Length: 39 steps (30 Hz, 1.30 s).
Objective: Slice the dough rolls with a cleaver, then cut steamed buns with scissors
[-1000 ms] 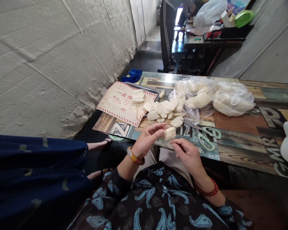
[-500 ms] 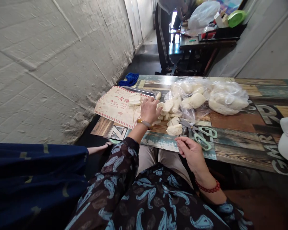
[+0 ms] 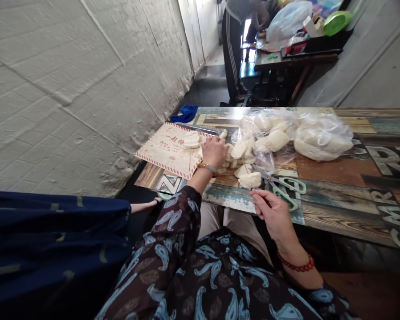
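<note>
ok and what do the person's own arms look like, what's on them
Both arms are in loose dark sleeves printed with blue paisley shapes. The left hand has a gold-coloured bangle at the wrist, the right hand a red beaded bracelet.

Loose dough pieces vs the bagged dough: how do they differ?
The loose dough pieces are small cut chunks with flat faces; the bagged dough sits in much larger rounded masses. The loose dough pieces lie bare on the patterned table top, while the bagged dough is wrapped in clear plastic. Both are the same pale cream colour.
</note>
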Each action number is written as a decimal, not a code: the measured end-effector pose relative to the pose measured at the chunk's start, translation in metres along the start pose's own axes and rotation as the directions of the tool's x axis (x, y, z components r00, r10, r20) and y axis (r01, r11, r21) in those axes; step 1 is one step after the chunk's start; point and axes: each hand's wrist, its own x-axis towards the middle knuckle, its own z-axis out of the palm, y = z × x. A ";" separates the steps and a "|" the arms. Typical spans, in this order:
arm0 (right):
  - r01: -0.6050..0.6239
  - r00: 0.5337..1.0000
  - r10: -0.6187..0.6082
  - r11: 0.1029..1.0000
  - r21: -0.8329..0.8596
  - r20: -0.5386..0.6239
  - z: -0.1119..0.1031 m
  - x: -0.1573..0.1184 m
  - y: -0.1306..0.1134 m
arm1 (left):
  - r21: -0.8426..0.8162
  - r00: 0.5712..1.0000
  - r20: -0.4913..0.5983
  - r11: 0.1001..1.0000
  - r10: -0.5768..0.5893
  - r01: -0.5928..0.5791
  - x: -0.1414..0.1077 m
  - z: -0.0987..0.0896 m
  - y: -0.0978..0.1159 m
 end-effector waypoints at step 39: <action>0.345 0.928 -0.222 0.815 -0.466 0.299 0.003 -0.009 -0.018 | -0.924 0.940 0.339 -0.197 -0.020 0.329 -0.115 -0.039 -0.051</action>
